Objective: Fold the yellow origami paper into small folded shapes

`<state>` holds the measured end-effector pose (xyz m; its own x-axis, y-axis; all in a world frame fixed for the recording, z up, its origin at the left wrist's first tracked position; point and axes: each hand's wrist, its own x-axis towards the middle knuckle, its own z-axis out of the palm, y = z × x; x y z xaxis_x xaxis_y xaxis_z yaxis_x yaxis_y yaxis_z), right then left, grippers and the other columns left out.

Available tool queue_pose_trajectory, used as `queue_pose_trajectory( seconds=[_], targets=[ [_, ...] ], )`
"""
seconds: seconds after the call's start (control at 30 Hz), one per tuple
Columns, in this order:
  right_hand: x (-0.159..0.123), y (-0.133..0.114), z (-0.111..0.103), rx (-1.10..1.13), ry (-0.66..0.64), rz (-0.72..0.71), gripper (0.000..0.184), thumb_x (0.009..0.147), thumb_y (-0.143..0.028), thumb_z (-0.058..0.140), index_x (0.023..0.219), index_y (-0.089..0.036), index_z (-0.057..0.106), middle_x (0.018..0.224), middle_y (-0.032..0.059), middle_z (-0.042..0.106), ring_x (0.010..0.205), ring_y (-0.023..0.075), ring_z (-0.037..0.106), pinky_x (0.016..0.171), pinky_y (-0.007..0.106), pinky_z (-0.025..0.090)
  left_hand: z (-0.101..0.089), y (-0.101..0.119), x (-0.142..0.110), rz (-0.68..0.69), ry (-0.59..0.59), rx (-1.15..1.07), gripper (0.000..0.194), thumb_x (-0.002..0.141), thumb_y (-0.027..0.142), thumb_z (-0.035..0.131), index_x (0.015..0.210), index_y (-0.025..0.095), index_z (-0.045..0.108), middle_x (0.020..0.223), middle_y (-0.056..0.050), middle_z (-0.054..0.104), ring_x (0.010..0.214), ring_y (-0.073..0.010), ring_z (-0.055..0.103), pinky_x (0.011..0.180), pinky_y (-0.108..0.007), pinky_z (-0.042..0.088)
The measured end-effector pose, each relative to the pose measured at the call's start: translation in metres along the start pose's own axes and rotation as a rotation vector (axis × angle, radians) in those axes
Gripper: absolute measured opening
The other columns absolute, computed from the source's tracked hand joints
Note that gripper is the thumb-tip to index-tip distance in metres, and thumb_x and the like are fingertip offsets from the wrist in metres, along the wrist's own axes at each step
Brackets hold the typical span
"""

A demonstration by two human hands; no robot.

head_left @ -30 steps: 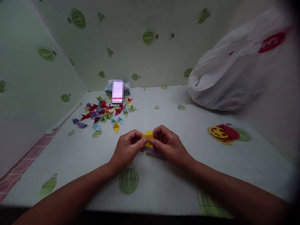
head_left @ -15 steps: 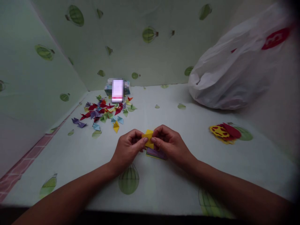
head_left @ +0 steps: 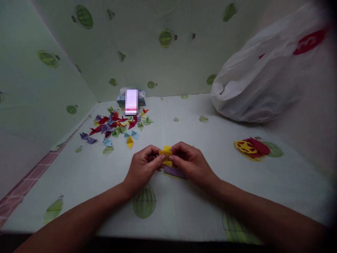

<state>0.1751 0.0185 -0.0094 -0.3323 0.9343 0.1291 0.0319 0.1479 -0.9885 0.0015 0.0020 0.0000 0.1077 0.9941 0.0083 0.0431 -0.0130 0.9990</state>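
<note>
Left hand (head_left: pixel 143 165), right hand (head_left: pixel 195 163) mid-frame, thumbs and fingers pinching yellow paper (head_left: pixel 165 153) between them. Purple-topped paper stack (head_left: pixel 173 172) just below. Folded paper pieces (head_left: pixel 106 128) left of center; white bag (head_left: pixel 252 88) upper right.

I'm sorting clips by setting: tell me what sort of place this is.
Likely a tabletop craft spot: a heap of small folded papers, a stack of coloured sheets and the folded yellow paper in both hands suggest it.

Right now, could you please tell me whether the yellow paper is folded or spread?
Folded: the yellow paper shows small, overlapping flaps between the left hand and right hand.
</note>
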Motion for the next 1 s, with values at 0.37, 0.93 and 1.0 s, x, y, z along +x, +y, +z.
queue_pose_trajectory(
  seconds=[0.37,0.93,1.0],
  targets=[
    [-0.0014,-0.0037,0.0015,0.16,-0.02,0.041,0.015,0.081,-0.027,0.067,0.076,-0.018,0.056,0.067,-0.002,0.062,0.062,0.0112,0.058,0.063,0.027,0.048,0.0016,0.0009,-0.0013,0.124,0.043,-0.094,0.017,0.078,0.016,0.072,0.083,0.017,0.056,0.075,0.005,0.059,0.059,-0.0066,0.061,0.057,-0.019,0.054],
    [-0.0022,0.0004,0.0022,0.118,-0.032,-0.018,0.009,0.084,-0.024,0.065,0.08,-0.019,0.06,0.072,-0.0008,0.065,0.067,0.0124,0.06,0.066,0.027,0.048,0.0009,0.0029,-0.0031,0.153,0.074,0.004,0.009,0.079,0.017,0.07,0.084,0.016,0.063,0.072,0.003,0.062,0.06,-0.0076,0.059,0.058,-0.019,0.053],
    [-0.0023,0.0014,0.0023,0.117,-0.034,-0.027,0.009,0.084,-0.025,0.065,0.08,-0.019,0.06,0.073,-0.0006,0.065,0.068,0.0127,0.06,0.066,0.028,0.048,0.001,0.003,-0.0033,0.161,0.082,0.019,0.01,0.079,0.017,0.07,0.085,0.016,0.062,0.073,0.002,0.062,0.06,-0.0078,0.059,0.059,-0.019,0.053]
  ],
)
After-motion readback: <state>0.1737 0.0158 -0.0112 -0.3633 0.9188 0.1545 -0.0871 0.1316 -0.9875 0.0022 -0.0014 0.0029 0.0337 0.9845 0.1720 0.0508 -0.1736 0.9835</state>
